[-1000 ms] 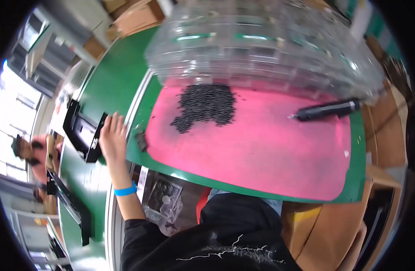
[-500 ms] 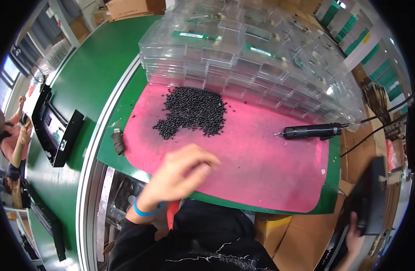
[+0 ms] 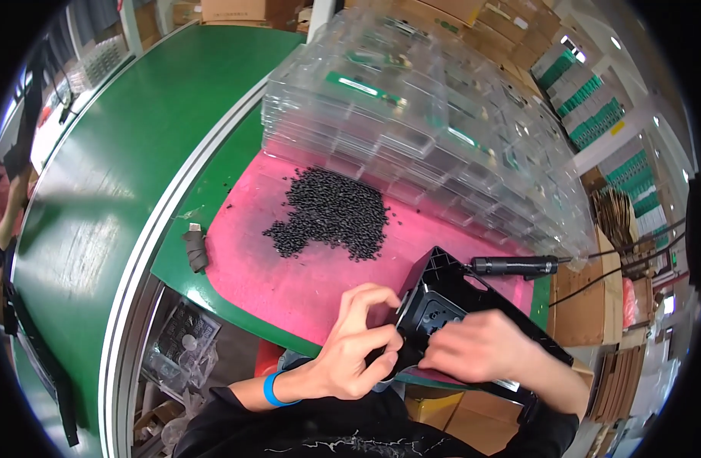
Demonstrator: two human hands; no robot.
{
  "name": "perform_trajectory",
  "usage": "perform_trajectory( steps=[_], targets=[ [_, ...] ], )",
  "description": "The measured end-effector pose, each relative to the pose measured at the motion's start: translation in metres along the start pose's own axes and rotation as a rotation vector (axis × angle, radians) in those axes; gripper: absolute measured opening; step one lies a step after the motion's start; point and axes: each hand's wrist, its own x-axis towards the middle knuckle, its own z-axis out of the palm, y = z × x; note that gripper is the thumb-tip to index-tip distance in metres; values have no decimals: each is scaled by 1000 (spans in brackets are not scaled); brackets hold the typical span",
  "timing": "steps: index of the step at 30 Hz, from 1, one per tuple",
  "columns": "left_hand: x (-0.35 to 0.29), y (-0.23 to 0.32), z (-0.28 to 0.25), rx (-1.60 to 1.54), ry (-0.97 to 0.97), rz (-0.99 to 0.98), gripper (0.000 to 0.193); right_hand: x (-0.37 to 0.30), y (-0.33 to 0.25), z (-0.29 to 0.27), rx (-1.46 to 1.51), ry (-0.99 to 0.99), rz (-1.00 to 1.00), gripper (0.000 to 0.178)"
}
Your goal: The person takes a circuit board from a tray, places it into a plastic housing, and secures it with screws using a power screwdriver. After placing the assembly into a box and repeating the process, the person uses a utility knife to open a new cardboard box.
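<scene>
A long black plastic housing [image 3: 436, 269] lies tilted over the near right part of the pink mat [image 3: 282, 290], its inside facing up. My left hand [image 3: 358, 347], with a blue band at the wrist, grips the housing's left end between curled fingers and thumb. My right hand [image 3: 480, 347] is closed over the housing's inner side, fingers bent down; what they hold, if anything, is hidden. Beyond the housing lies a black electric screwdriver [image 3: 515, 266]. A heap of small black pieces, seemingly screws [image 3: 339, 210], covers the mat's far left part.
Clear plastic trays [image 3: 411, 145] with green circuit boards are stacked along the back. A dark wrapped cable plug [image 3: 195, 250] lies at the left bench edge. A green conveyor [image 3: 175, 107] with a metal rail runs on the left, a person's arm [image 3: 13, 202] beyond it. Cardboard boxes [image 3: 587, 286] stand right.
The black housing has come from the far right, beside the bench, onto the mat. My right hand came with it, and my left hand moved right and took hold of its end.
</scene>
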Motion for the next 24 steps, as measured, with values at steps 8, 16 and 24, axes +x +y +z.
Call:
perform_trajectory(
  steps=[8, 16, 24],
  targets=[
    [-11, -1, -22, 131, 157, 204, 7, 139, 217, -80, -197, 565, 469, 25],
    [-5, -4, -23, 93, 139, 157, 7, 224, 381, -50, -294, 201, 884, 53],
    [-9, -6, -19, 258, 203, 198, 19, 208, 373, -61, -394, 365, 807, 53]
  ],
)
